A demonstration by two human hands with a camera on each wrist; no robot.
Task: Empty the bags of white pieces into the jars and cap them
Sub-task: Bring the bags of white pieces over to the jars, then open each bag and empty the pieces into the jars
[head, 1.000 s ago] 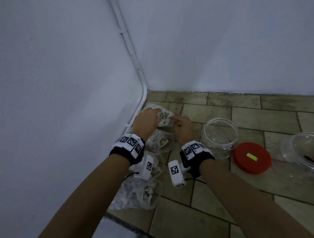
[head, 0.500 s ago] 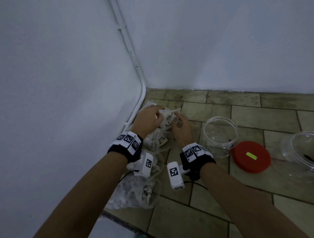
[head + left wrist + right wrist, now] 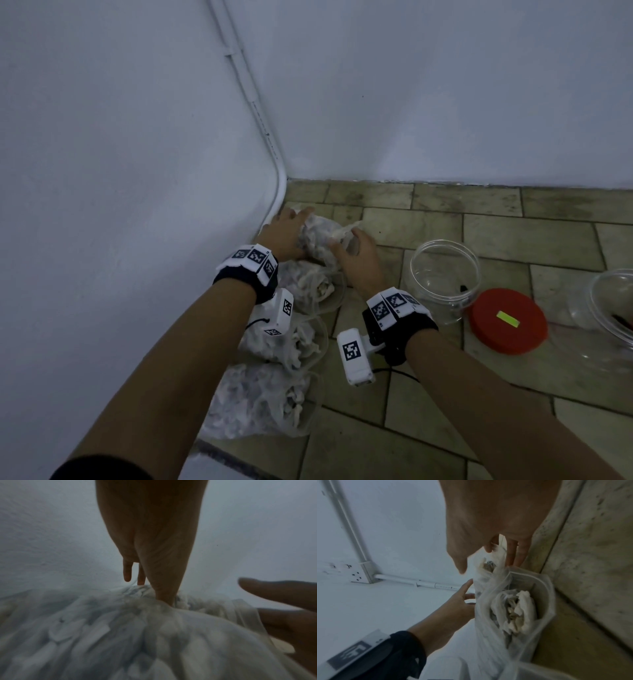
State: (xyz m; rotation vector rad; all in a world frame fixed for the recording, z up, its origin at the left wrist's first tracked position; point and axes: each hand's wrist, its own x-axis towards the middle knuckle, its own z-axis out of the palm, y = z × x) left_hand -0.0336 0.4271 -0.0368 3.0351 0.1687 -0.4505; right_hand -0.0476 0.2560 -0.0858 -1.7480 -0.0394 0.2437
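Several clear bags of white pieces lie in a row along the left wall. On the farthest bag (image 3: 318, 240) rests my left hand (image 3: 291, 229), its fingers straight along the bag's far left side. In the left wrist view its thumb (image 3: 163, 585) presses into the plastic of that bag (image 3: 120, 635). My right hand (image 3: 356, 255) sits at the bag's right side, and in the right wrist view its fingers (image 3: 513, 553) curl over the bag's twisted top (image 3: 488, 565). An open clear jar (image 3: 445, 274) stands just right of my right wrist, with a red lid (image 3: 507, 320) lying flat beside it.
A second clear jar (image 3: 613, 305) stands at the right edge. Three more bags (image 3: 260, 401) lie under my left forearm, against the wall. A white pipe (image 3: 277, 178) runs down the corner. The floor is tiled.
Both hands have left the bag's knot and spread apart to its two sides. The left hand's fingers have straightened. The view has dipped a little.
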